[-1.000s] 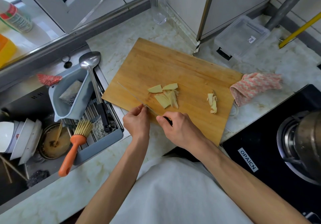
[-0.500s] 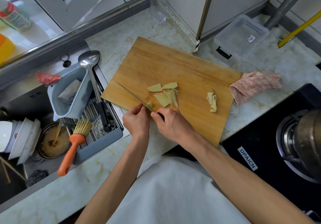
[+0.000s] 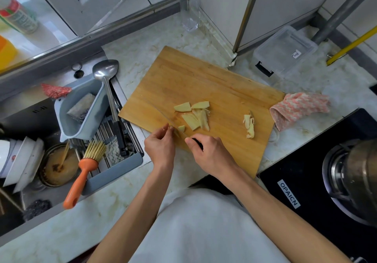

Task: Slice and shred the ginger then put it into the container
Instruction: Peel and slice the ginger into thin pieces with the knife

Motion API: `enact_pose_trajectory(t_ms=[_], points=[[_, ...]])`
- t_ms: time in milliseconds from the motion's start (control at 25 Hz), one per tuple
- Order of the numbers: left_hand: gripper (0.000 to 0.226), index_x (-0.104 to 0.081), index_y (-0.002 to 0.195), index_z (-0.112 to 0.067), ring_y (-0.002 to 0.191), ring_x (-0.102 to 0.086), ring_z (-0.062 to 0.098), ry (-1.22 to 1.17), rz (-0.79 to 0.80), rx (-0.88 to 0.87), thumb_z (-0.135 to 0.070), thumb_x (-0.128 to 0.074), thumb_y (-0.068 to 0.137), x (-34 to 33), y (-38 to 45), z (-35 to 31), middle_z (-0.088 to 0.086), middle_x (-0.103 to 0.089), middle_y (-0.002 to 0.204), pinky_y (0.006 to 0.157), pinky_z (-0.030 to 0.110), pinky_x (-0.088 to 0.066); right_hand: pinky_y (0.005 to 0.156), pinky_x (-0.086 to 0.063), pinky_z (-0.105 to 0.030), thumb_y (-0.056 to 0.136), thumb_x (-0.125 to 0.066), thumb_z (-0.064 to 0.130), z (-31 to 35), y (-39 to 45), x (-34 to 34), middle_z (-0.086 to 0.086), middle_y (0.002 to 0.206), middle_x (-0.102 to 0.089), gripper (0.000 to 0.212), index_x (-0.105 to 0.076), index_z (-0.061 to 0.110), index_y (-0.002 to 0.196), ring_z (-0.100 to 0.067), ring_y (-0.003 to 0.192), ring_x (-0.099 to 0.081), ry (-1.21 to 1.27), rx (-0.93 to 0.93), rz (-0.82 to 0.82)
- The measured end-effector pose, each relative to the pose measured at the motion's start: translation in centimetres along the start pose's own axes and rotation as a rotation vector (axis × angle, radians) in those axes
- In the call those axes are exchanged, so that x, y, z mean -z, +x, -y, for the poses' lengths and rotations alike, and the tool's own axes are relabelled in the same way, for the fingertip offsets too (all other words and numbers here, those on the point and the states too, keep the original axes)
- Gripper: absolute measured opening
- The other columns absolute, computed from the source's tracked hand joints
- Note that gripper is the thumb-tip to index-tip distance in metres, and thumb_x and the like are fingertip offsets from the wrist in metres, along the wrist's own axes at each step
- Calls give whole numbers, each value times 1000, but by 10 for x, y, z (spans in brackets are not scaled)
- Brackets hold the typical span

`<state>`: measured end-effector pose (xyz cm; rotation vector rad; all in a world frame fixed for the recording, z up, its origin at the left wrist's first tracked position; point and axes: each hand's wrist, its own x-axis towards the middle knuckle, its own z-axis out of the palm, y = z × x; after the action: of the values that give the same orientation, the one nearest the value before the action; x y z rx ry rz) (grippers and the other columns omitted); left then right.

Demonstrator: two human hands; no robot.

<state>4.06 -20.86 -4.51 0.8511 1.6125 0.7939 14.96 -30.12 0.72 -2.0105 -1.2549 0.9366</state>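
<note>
On the marble table (image 3: 142, 44) the wooden cutting board (image 3: 193, 83) fills the middle of the frame, with the clear container (image 3: 285, 52) at the upper right, well apart from my hands, and the flat ginger slices (image 3: 193, 113) lie in the board's centre with a smaller pile (image 3: 250, 125) to their right. My right hand (image 3: 212, 156) has its grip closed around the black handle of the knife (image 3: 196, 142), whose blurred blade runs toward the upper left, and my left hand (image 3: 160, 147) pinches a small ginger end (image 3: 170, 127) at the board's lower edge, just beside one little cut piece (image 3: 181, 128). I judge I am finishing the slicing, so next I should stack the slices and cut thin shreds, with fingertips kept back from the blade.
</note>
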Motion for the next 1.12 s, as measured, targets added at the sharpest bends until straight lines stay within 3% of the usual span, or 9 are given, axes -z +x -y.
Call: enact_pose_trajectory(t_ms=[120, 280, 360, 600, 920, 1120], points=[[11, -78, 93, -22, 93, -73, 17, -43, 3, 19, -21, -78, 82, 0, -1, 1, 0, -77, 92, 92, 41, -57, 57, -44, -39, 103, -50, 40, 5, -2, 4, 3, 60, -55, 38, -63, 10, 83, -18, 57, -50, 32, 21, -6], [20, -78, 99, -16, 93, -73, 18, -68, 0, 31, -23, -79, 80, -1, 0, 6, 1, -77, 92, 92, 42, -57, 49, -31, -24, 103, -51, 38, 9, -13, 9, 6, 52, -43, 40, -53, 14, 71, -12, 50, -40, 40, 23, -13], [22, -78, 99, -15, 94, -73, 20, -70, 1, 37, -24, -79, 79, 0, 1, 6, 1, -77, 93, 92, 43, -57, 48, -29, -24, 102, -51, 39, 10, -16, 7, 6, 51, -42, 40, -52, 15, 71, -12, 49, -39, 28, 18, -13], [18, -77, 101, -9, 93, -73, 25, -94, -7, 49, -13, -76, 83, -1, 0, 5, 5, -77, 92, 89, 45, -59, 53, -38, -38, 102, -49, 43, 14, -18, 4, 3, 54, -49, 43, -58, 9, 78, -21, 53, -46, 27, 15, -24], [15, -78, 99, -8, 87, -74, 21, -87, -30, 51, -6, -71, 86, -3, -6, -2, 5, -77, 88, 84, 39, -61, 56, -41, -43, 103, -49, 41, 18, -14, 1, 1, 54, -46, 44, -53, 7, 75, -25, 56, -43, 34, -8, -6], [13, -78, 94, -4, 64, -66, 6, -49, -51, 24, -4, -68, 85, -3, -10, -5, 6, -76, 83, 70, 28, -57, 54, -40, -44, 103, -47, 41, 19, -12, -7, -1, 56, -48, 43, -50, 10, 74, -27, 57, -42, 35, -8, -14]])
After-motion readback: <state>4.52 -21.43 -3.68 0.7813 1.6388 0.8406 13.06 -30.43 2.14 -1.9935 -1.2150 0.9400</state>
